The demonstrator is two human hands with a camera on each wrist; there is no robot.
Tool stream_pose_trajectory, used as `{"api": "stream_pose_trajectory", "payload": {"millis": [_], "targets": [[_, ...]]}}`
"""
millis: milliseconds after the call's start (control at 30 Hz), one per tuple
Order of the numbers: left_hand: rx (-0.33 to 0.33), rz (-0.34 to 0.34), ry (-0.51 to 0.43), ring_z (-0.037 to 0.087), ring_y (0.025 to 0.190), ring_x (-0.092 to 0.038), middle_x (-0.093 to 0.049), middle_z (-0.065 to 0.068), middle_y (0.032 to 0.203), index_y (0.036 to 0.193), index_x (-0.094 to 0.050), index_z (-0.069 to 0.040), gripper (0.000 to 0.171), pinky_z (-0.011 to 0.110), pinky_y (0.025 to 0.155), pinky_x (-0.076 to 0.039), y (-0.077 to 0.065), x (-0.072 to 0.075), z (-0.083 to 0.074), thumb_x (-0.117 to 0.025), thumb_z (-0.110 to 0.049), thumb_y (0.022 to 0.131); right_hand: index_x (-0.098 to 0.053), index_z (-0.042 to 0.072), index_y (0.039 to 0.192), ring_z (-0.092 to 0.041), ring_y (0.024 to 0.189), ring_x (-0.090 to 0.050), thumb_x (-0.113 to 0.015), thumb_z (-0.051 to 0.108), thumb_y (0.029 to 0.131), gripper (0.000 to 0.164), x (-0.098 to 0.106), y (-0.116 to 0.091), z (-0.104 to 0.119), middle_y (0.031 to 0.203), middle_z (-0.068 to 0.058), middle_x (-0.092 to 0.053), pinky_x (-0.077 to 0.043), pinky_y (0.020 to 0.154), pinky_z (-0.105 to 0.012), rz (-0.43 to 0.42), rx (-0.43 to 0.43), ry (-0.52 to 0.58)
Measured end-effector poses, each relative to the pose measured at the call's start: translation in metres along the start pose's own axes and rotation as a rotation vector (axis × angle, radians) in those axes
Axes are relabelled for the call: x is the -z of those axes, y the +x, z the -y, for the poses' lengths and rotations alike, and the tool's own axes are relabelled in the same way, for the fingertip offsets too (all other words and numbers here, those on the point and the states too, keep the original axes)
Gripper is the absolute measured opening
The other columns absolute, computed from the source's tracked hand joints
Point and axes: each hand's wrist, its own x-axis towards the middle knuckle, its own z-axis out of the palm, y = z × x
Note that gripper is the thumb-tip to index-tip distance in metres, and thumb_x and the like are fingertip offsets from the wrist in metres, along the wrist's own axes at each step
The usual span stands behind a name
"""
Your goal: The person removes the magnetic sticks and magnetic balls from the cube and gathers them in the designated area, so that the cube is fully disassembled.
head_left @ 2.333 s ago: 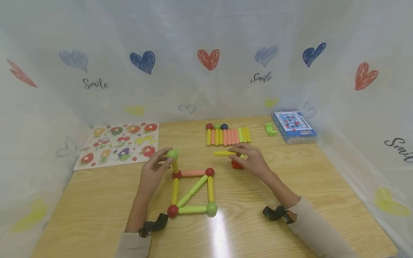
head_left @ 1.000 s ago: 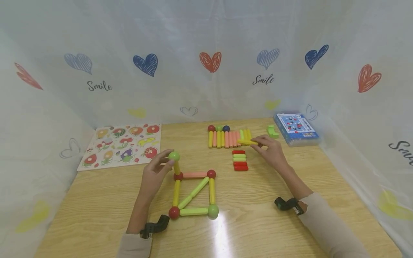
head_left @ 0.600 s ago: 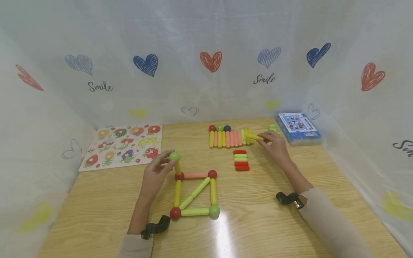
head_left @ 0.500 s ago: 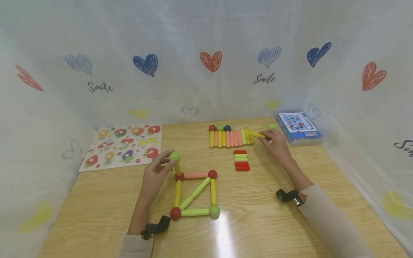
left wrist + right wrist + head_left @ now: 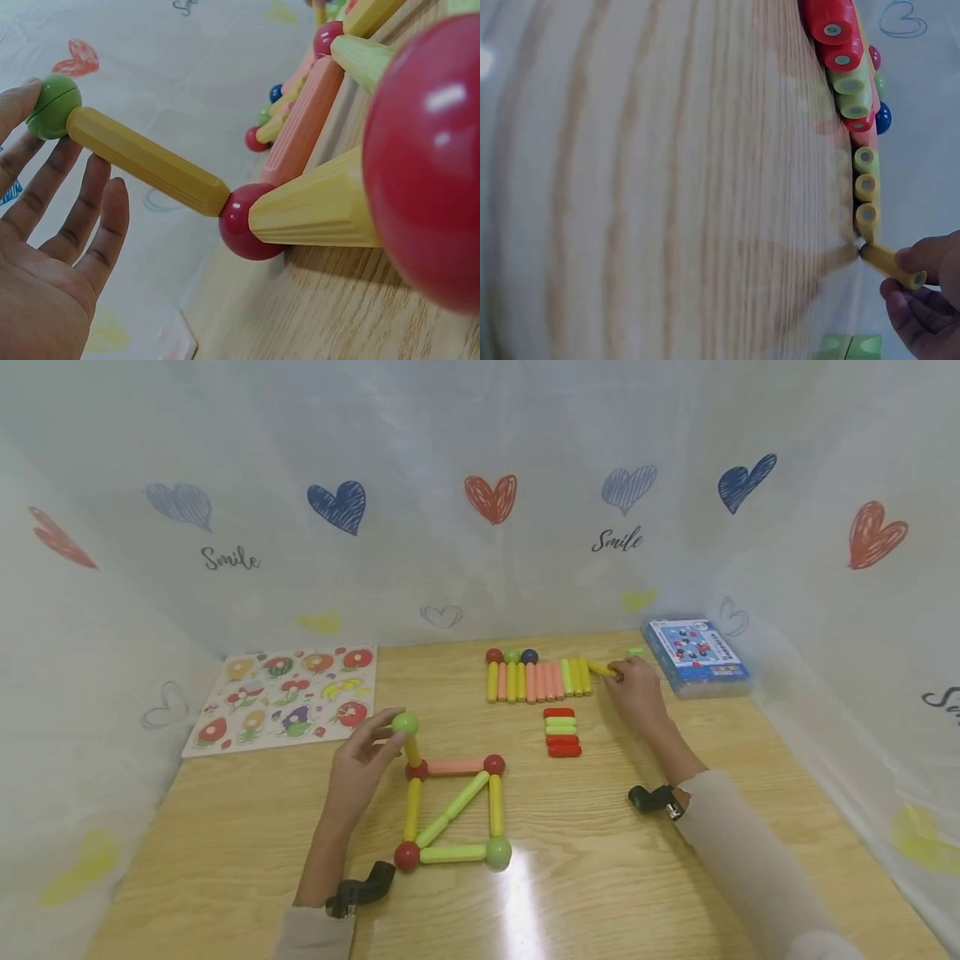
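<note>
My left hand [image 5: 365, 762] pinches a green ball [image 5: 55, 106] atop an upright yellow magnetic rod [image 5: 150, 160]. That rod stands on a red ball [image 5: 246, 222] at the far left corner of a flat square of rods and balls, which has a green diagonal [image 5: 452, 810]. At the back, my right hand [image 5: 637, 695] pinches one end of a yellow magnetic rod [image 5: 889, 264]. The rod slants at the right end of a row of long rods [image 5: 542, 682], its far tip close to the last yellow one.
A red, a green and a blue ball [image 5: 529, 657] sit behind the row. Several short red and green rods [image 5: 562, 732] lie in front of it. A blue box [image 5: 693, 656] is at the back right, a green block [image 5: 634, 652] beside it. A fruit puzzle board [image 5: 281, 702] lies left.
My right hand has carried the yellow rod from in front of the row back and rightward to its right end. The left hand keeps its pinch on the green ball.
</note>
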Motion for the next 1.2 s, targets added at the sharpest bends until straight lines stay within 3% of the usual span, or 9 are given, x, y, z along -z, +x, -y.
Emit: {"api": "stream_pose_trajectory", "payload": {"millis": [133,267,433,567,767,933,1100,1200], "targets": [[-0.003,-0.002,0.002,0.025,0.115,-0.056,-0.057,0.011,0.135,0.138,-0.057,-0.004,0.039,0.022,0.088,-0.053,0.0,-0.001,-0.001,-0.063,-0.01,0.1,-0.068,-0.011,0.116,-0.04,0.095,-0.064,-0.066,0.003,0.091,0.029,-0.001,-0.003,0.0,0.108,-0.029,-0.065,-0.054,0.08,-0.052,0.088,-0.059,0.059],[-0.001,-0.004,0.0,0.026,0.116,-0.056,-0.057,0.01,0.136,0.138,-0.057,-0.005,0.04,0.023,0.089,-0.053,0.0,-0.001,-0.001,-0.063,-0.01,0.1,-0.067,-0.01,0.118,-0.04,0.1,-0.064,-0.067,0.007,0.093,0.031,-0.001,-0.006,0.0,0.112,-0.028,-0.066,-0.053,0.085,-0.053,0.169,-0.059,0.074],[-0.004,-0.008,0.001,0.022,0.115,-0.057,-0.057,0.01,0.136,0.138,-0.057,-0.005,0.039,0.023,0.089,-0.053,0.001,0.0,-0.002,-0.063,-0.011,0.1,-0.069,-0.009,0.115,-0.039,0.099,-0.064,-0.062,0.006,0.093,0.027,0.002,-0.01,0.01,0.11,-0.027,-0.067,-0.052,0.085,-0.052,0.153,-0.025,0.057],[0.005,0.001,0.025,0.026,0.116,-0.056,-0.056,0.01,0.137,0.139,-0.056,-0.005,0.04,0.023,0.091,-0.051,0.001,0.002,-0.002,-0.063,-0.012,0.099,-0.069,-0.008,0.116,-0.037,0.098,-0.064,-0.059,0.007,0.096,0.027,0.007,-0.018,0.033,0.109,-0.024,-0.067,-0.053,0.084,-0.051,0.143,-0.003,0.076],[0.017,0.033,0.143,0.031,0.112,-0.06,-0.063,0.01,0.128,0.137,-0.057,-0.005,0.044,0.038,0.099,-0.049,-0.001,0.008,0.006,-0.07,-0.012,0.095,-0.072,-0.003,0.112,-0.029,0.092,-0.066,-0.065,0.007,0.096,0.02,0.009,-0.032,0.086,0.106,-0.015,-0.069,-0.057,0.079,-0.045,0.183,0.244,0.183],[0.002,0.041,0.207,0.023,0.109,-0.063,-0.069,0.005,0.116,0.124,-0.067,-0.01,0.032,0.044,0.099,-0.049,0.003,0.011,0.032,-0.073,-0.017,0.093,-0.073,0.001,0.112,-0.022,0.088,-0.068,-0.069,0.006,0.094,0.019,-0.004,-0.042,0.132,0.105,-0.01,-0.071,-0.058,0.076,-0.041,0.214,0.447,0.325],[-0.005,0.046,0.191,0.014,0.108,-0.063,-0.068,-0.006,0.115,0.123,-0.069,-0.02,0.033,0.04,0.098,-0.05,0.005,0.012,0.049,-0.073,-0.029,0.092,-0.069,0.004,0.12,-0.018,0.091,-0.067,-0.071,0.011,0.093,0.027,-0.02,-0.045,0.178,0.109,-0.007,-0.069,-0.058,0.079,-0.04,0.255,0.515,0.492],[-0.005,0.059,0.187,0.016,0.106,-0.064,-0.069,-0.001,0.115,0.124,-0.069,-0.015,0.031,0.042,0.098,-0.049,0.003,0.01,0.034,-0.072,-0.024,0.094,-0.067,0.005,0.124,-0.022,0.094,-0.067,-0.073,0.015,0.092,0.034,-0.026,-0.044,0.204,0.111,-0.006,-0.068,-0.057,0.083,-0.036,0.287,0.525,0.543]]}}
